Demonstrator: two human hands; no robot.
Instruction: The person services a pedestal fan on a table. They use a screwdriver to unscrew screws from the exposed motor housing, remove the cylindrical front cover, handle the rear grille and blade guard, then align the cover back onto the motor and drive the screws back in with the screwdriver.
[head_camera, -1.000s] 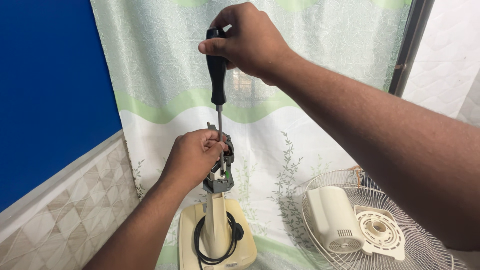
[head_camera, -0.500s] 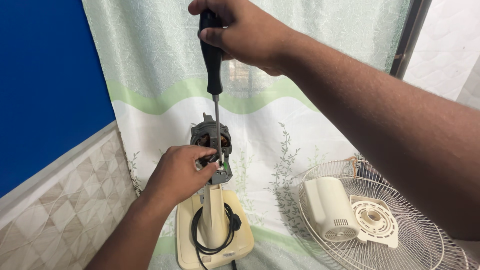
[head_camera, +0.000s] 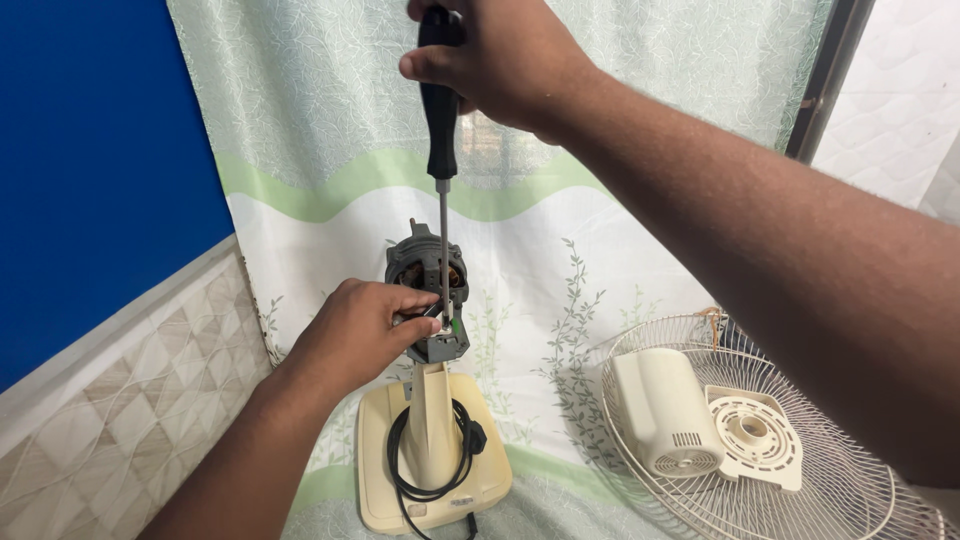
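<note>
A bare fan motor (head_camera: 424, 264) sits on top of a cream fan stand (head_camera: 432, 420), with a grey bracket (head_camera: 440, 346) under it. My left hand (head_camera: 355, 335) grips the motor's lower side, fingers pinched near the bracket. My right hand (head_camera: 500, 55) is closed around the black handle of a long screwdriver (head_camera: 440, 130), held upright. Its metal shaft runs down beside the motor, and the tip meets the bracket by my left fingertips.
The stand's cream base (head_camera: 378, 470) rests on a patterned cloth (head_camera: 540, 290), with a black cord (head_camera: 430, 480) coiled on it. At right lie a wire fan guard (head_camera: 850, 500), a cream motor cover (head_camera: 665, 410) and a cream plate (head_camera: 755, 435). A blue wall (head_camera: 90, 170) and tiles (head_camera: 120, 430) stand left.
My left hand has slid down from over the motor to its lower side, baring the motor. The view has shifted, and the screwdriver now sits higher in it.
</note>
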